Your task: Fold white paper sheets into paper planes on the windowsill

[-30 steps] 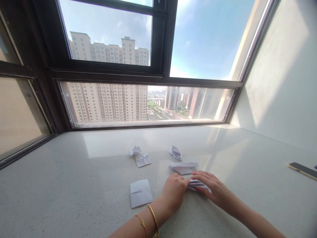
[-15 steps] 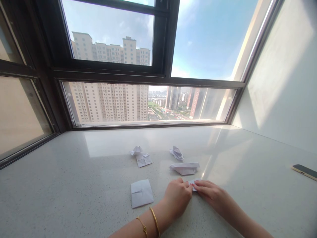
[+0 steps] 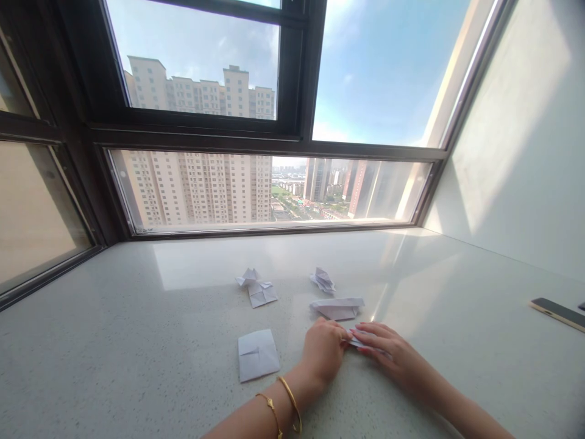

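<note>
My left hand [image 3: 322,352] and my right hand [image 3: 388,350] meet over a small folded white paper [image 3: 358,341] lying on the pale stone sill [image 3: 137,341]. Both hands press and pinch it; most of it is hidden under my fingers. Two gold bangles circle my left wrist. Just beyond the hands rests a long folded paper shape [image 3: 337,307]. A flat folded paper square [image 3: 257,355] lies to the left of my left hand.
Farther back lie a folded paper piece [image 3: 256,288] and a small crumpled-looking paper figure [image 3: 322,280]. A phone [image 3: 557,313] rests at the right edge. A dark-framed window [image 3: 269,137] runs along the back; a white wall stands at right.
My hands have shifted slightly over the paper, the right hand's fingers sliding along it. The view has moved a little; the other papers stay put.
</note>
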A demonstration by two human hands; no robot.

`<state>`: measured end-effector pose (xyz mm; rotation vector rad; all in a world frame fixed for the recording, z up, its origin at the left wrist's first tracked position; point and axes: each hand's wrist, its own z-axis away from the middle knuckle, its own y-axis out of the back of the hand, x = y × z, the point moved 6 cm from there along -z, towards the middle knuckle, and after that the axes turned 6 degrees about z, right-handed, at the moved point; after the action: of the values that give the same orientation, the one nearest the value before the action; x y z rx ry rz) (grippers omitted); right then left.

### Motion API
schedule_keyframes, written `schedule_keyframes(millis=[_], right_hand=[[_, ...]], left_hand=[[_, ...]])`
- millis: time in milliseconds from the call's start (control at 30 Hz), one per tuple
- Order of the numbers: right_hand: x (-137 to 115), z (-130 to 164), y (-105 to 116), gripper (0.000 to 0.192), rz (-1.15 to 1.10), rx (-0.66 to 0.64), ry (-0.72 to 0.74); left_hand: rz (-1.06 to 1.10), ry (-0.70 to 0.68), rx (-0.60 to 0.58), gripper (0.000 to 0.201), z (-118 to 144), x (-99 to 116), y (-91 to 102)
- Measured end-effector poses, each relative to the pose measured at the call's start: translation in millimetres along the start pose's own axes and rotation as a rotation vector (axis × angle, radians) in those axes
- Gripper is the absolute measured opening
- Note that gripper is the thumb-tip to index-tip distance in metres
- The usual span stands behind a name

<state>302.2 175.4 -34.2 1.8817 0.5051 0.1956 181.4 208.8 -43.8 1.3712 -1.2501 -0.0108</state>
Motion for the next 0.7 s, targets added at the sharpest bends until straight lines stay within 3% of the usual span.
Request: schedule_keyframes(millis=[233, 400, 700], right_hand=[[10, -8, -7, 0.032, -0.193, -0.118, -0.059], [6, -12, -8, 0.026, -0.240, -0.079, -0.020], [7, -14, -4, 0.026, -0.270, -0.083, -0.055]], left_hand=[[0.004, 0.023, 0.065, 0.023, 0, -2, 4.1], [0.016, -0.023, 0.038, 0.019, 3, 2, 2.8], [0.102, 0.112, 0.070, 0.022, -2, -9, 4.9]])
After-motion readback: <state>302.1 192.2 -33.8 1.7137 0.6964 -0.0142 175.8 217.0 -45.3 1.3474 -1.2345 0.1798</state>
